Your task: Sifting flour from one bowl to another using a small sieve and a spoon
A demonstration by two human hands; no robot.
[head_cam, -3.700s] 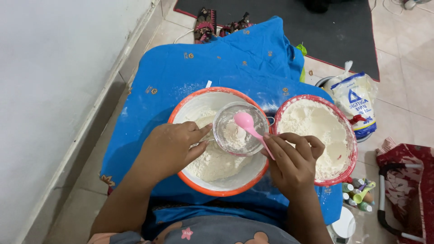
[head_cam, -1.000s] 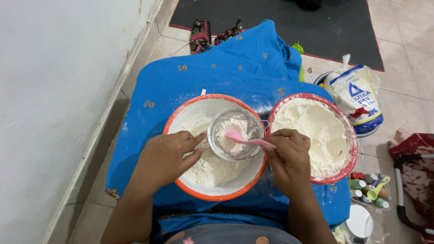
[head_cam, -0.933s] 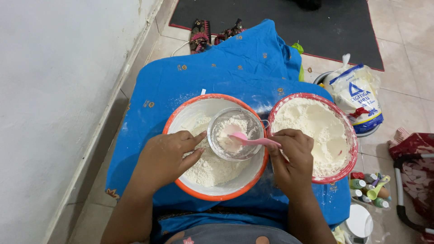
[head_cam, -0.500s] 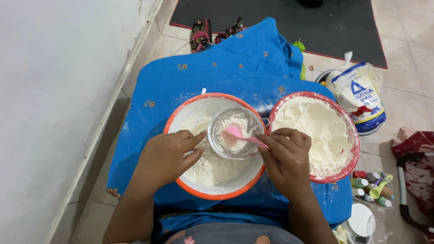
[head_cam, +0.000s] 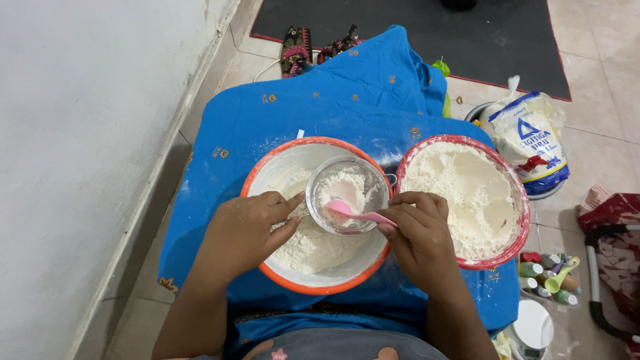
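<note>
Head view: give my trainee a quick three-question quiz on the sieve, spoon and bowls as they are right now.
1. True or false: the sieve is held over the orange-rimmed bowl.
2. Which hand holds the pink spoon? A) left hand B) right hand
3. Fill in: the red-rimmed bowl holds white ____.

Key: 1. True, and the left hand steadies the sieve. 2. B, with the spoon's tip in the sieve. 3. Flour.

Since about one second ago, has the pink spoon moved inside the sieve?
Yes. The pink spoon has its bowl lower and nearer the left hand, judged against the sieve rim.
</note>
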